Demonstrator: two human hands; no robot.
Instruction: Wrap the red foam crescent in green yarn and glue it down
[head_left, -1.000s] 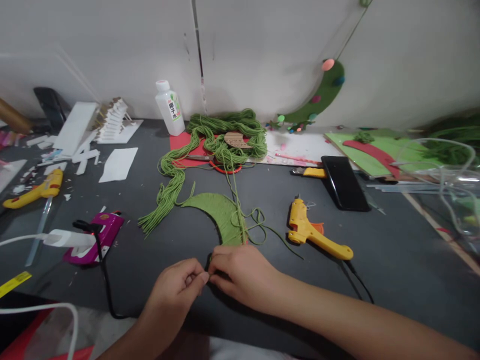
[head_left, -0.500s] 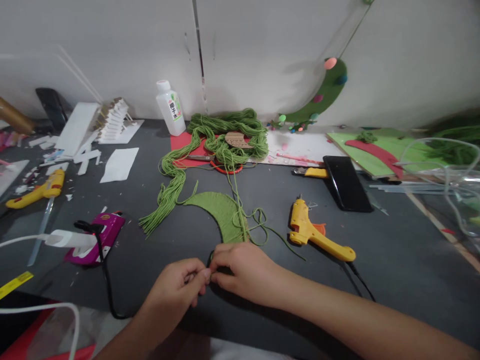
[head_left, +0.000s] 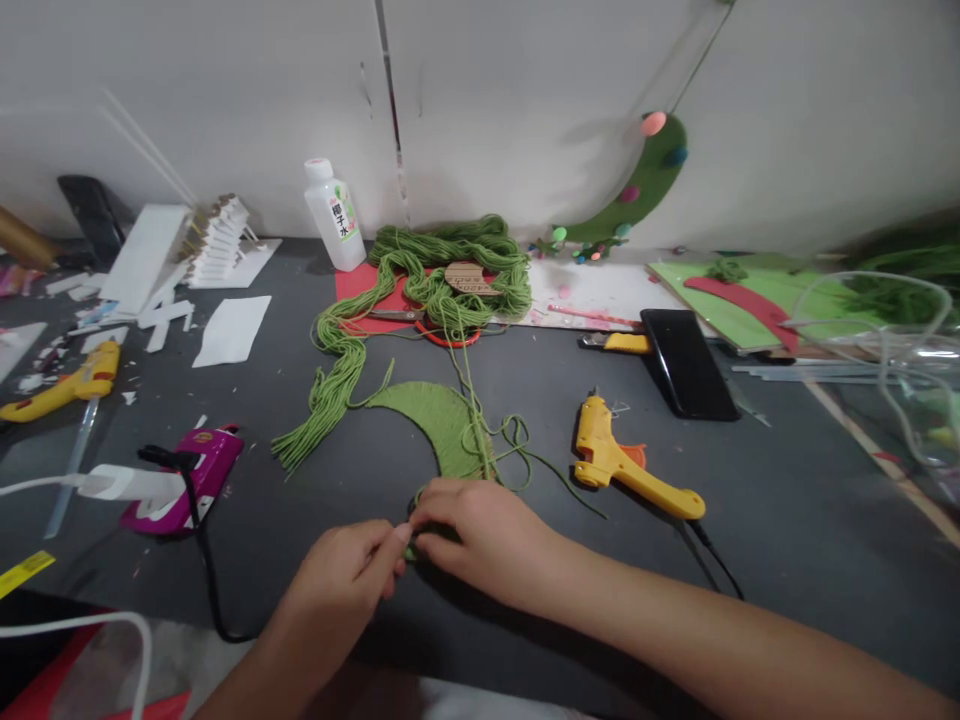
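Observation:
A flat crescent [head_left: 439, 420] wrapped in green yarn lies at the table's middle, its lower end hidden under my hands. My right hand [head_left: 480, 535] covers that end, thumb and fingers pinched around it. Close against those fingertips, my left hand [head_left: 352, 570] is closed, with a bit of green yarn [head_left: 409, 552] showing at its fingers. How the yarn runs inside the hands is hidden. Loose strands of yarn [head_left: 517, 440] cross the crescent and curl to its right. Behind it lies a big bundle of green yarn [head_left: 450, 245] with a cardboard tag [head_left: 470, 278].
Red-handled scissors [head_left: 450, 335] lie under the bundle. To the right are a yellow glue gun [head_left: 611, 460], a black phone [head_left: 690, 365] and a utility knife [head_left: 619, 343]. A purple power strip [head_left: 202, 470], another glue gun [head_left: 82, 380] and a bottle [head_left: 335, 215] stand left.
Both hands stay together at the crescent's lower end, with small finger movements. A bit of green now shows between them. The whole view has shifted slightly.

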